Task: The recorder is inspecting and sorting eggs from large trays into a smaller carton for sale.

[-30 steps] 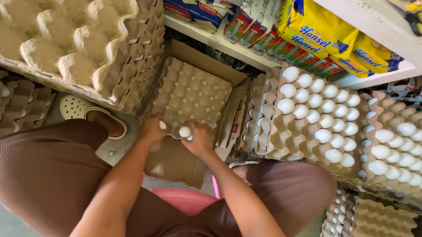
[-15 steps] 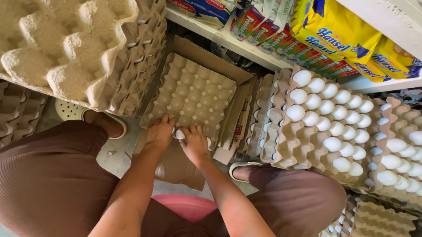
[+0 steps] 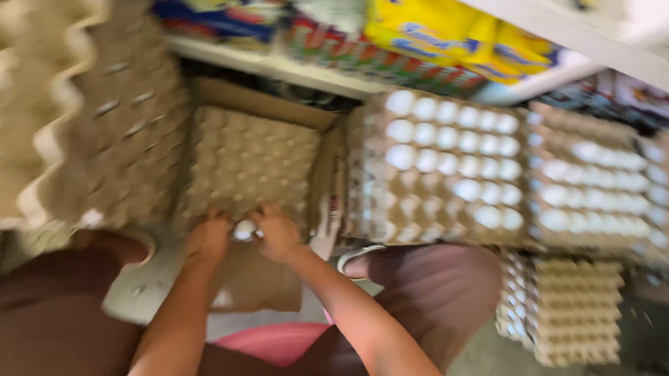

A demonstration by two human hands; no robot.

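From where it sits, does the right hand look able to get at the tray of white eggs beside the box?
Probably yes: the right hand is at the box's near edge, and the egg tray lies just to its right, top open, nothing between them.

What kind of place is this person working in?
Probably a small grocery shop or its stockroom: stacked trays of white eggs, piles of empty egg trays, and a shelf of colourful packaged goods above.
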